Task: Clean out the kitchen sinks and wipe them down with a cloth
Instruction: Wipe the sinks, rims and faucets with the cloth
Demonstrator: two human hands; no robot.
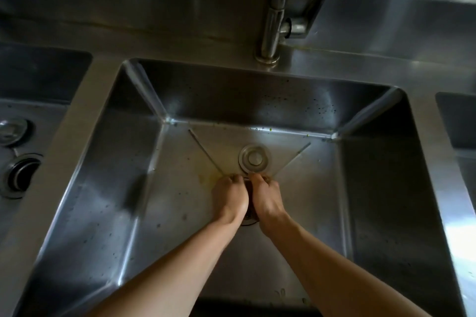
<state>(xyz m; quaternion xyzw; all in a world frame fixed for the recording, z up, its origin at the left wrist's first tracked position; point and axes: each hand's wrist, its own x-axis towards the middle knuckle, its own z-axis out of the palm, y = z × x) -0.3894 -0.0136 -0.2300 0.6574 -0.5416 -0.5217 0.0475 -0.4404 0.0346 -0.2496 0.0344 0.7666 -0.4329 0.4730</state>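
You are early in the job: both hands, left [230, 194] and right [266, 197], reach into the middle sink [108, 162] at its drain [248, 219], fingers curled on something there; what, you cannot tell. Specks dot the walls, a plug [254, 158] lies beside, and no cloth shows.

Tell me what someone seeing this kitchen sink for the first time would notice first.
Two bare hands, the left hand and the right hand, meet at the middle of the deep stainless steel sink basin, fingers curled at the dark drain opening. Just beyond them a round metal drain stopper lies on the basin floor. A tall chrome tap rises from the back ledge, and dark specks dot the rear wall.
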